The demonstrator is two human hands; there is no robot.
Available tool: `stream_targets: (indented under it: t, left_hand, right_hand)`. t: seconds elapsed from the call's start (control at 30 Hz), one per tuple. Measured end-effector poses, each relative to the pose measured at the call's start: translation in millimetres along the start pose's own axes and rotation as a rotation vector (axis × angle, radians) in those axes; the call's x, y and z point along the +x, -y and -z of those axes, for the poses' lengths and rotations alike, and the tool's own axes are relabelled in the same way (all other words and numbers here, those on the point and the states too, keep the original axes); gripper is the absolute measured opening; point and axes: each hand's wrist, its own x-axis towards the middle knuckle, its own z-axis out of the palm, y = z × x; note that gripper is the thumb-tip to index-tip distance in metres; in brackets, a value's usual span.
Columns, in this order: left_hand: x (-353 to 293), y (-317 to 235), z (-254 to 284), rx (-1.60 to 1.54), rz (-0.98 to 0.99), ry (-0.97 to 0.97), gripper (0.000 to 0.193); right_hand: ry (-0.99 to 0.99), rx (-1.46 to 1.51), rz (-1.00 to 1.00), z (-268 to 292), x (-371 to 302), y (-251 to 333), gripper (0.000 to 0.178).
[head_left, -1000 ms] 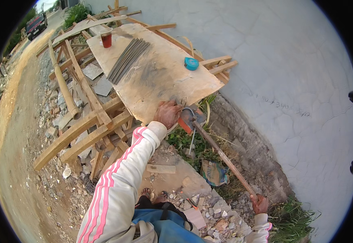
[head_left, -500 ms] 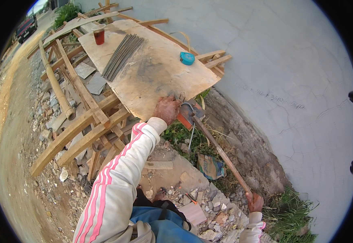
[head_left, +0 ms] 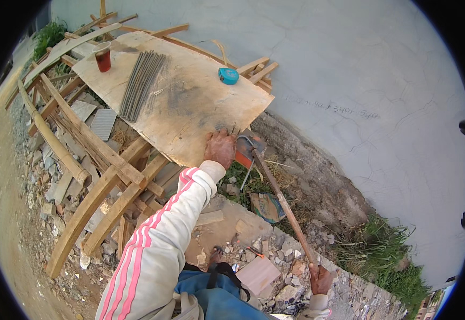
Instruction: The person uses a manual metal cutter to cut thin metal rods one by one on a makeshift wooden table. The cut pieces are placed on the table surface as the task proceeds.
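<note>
My left hand [head_left: 221,148] rests on the near right corner of a worn plywood board [head_left: 190,106], beside short upright metal pins. Its fingers are curled over a thin steel rod [head_left: 247,178], which bends beyond the hand and hangs past the board's edge; the part under the fingers is hidden. Low on the right, my right hand [head_left: 320,279] is wrapped round the end of a long rusty metal bar [head_left: 283,205]. The bar's far end meets the rod's bend, over an orange-sided metal piece [head_left: 242,159]. A bundle of steel rods [head_left: 143,85] lies on the board.
On the board are a blue tape measure [head_left: 228,76] and a plastic cup [head_left: 103,57] of red drink. Timber beams [head_left: 91,210] and a bamboo pole [head_left: 56,141] jut out at left over rubble. A grey wall [head_left: 360,64] rises at right; pliers [head_left: 255,252] lie near my feet.
The view has shifted, so the board and timber appear farther left. My right hand and the bar's near end sit slightly lower and more to the left. My left hand stays at the board's corner.
</note>
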Motion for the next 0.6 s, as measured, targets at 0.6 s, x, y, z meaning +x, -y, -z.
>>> stream_targets:
  t: [0.6]
  left_hand:
    - [5,1,6,0.035,0.01,0.095,0.024]
  right_hand:
    - [0.002,0.07,-0.013,35,-48,42,0.066]
